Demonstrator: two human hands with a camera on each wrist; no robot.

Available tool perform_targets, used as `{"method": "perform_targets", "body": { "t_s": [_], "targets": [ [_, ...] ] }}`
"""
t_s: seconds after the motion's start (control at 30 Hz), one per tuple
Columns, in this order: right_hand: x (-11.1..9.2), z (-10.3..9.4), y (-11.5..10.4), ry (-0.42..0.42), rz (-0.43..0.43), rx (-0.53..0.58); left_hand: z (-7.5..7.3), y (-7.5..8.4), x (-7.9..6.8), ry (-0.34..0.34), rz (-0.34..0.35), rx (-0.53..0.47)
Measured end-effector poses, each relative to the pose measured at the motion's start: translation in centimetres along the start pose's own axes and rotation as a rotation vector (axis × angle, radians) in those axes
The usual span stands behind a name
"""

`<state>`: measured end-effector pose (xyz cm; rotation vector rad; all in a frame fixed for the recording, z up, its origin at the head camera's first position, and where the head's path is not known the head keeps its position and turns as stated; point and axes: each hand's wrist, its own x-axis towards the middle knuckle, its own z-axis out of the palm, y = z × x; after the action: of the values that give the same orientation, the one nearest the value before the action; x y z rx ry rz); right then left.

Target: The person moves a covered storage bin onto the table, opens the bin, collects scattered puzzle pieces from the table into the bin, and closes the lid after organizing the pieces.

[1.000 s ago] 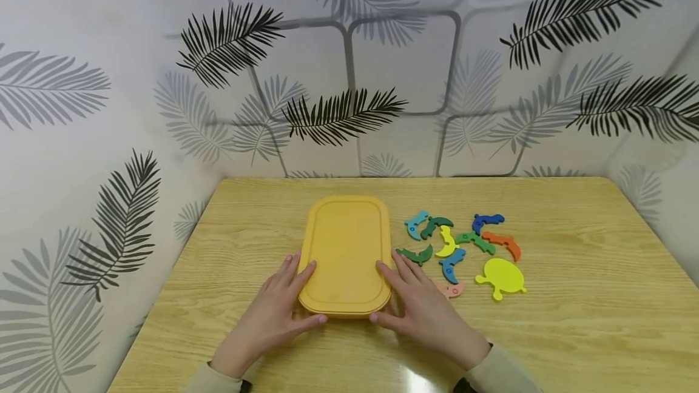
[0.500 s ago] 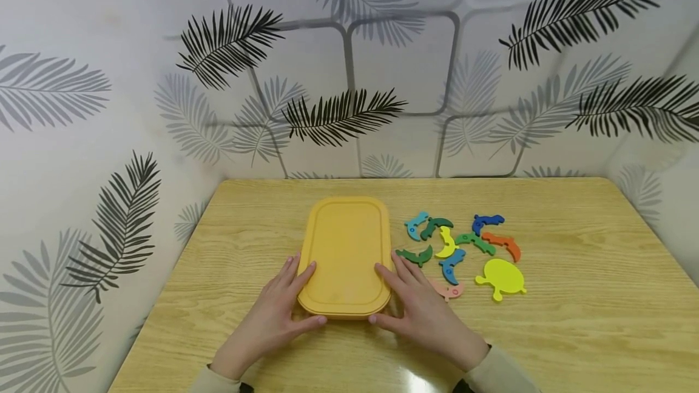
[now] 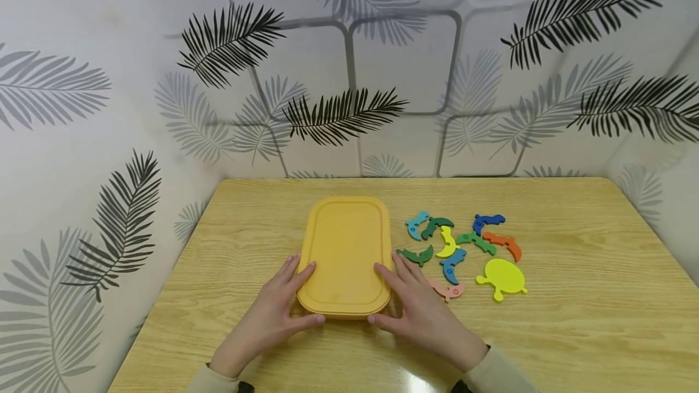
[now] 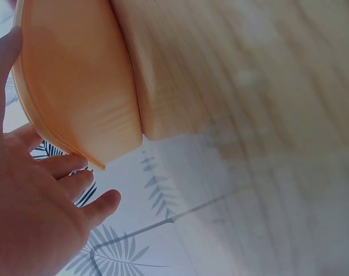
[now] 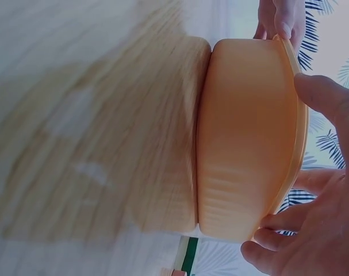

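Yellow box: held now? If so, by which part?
Yes: the left hand and right hand hold the yellow box by its lid rim, around the near corners.

leafy wallpaper [image 3: 404, 65] behind wooden table [image 3: 590, 284]

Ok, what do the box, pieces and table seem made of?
Box: likely plastic, smooth, low sheen; even colour, rounded moulded-looking corners.
Pieces: foam or painted wood, hard to tell; matt, flat, solid-coloured.
Table: wood or wood-look laminate, glossy; grain shows, and it mirrors the box.
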<state>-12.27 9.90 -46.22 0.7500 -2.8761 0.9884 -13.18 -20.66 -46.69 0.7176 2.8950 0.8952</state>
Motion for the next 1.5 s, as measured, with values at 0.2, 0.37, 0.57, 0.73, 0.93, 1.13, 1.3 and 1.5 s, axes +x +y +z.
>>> {"method": "perform_targets", "body": {
  "t_s": [0.2, 0.37, 0.57, 0.73, 0.93, 1.13, 1.3, 1.5],
  "targets": [
    [0.0, 0.0, -0.1, 0.001, 0.005, -0.008, -0.2, 0.2, -0.1, 0.002, -0.002, -0.003],
    [0.1, 0.0, -0.4, 0.01, 0.006, -0.012, -0.5, 0.5, -0.1, 0.022, 0.013, 0.004],
    [0.2, -0.1, -0.7, 0.026, 0.0, -0.014, -0.7, 0.5, -0.1, 0.027, 0.014, -0.004],
    [0.5, -0.1, -0.9, 0.037, -0.011, -0.025, -1.1, 0.5, -0.1, 0.047, 0.031, -0.002],
    [0.7, -0.1, -1.4, 0.057, -0.035, 0.003, -1.7, 0.4, -0.3, 0.04, 0.009, -0.016],
    [1.3, 0.1, -2.1, 0.052, -0.02, 0.028, -2.3, 0.1, -0.5, 0.059, 0.005, 0.001],
    [1.9, 0.4, -2.7, 0.047, -0.016, 0.038, -2.9, -0.3, -0.7, 0.078, 0.012, 0.014],
    [2.6, 0.8, -3.4, 0.049, -0.029, 0.035, -3.6, -1.1, -1.1, 0.093, 0.021, 0.002]
  ]
}}
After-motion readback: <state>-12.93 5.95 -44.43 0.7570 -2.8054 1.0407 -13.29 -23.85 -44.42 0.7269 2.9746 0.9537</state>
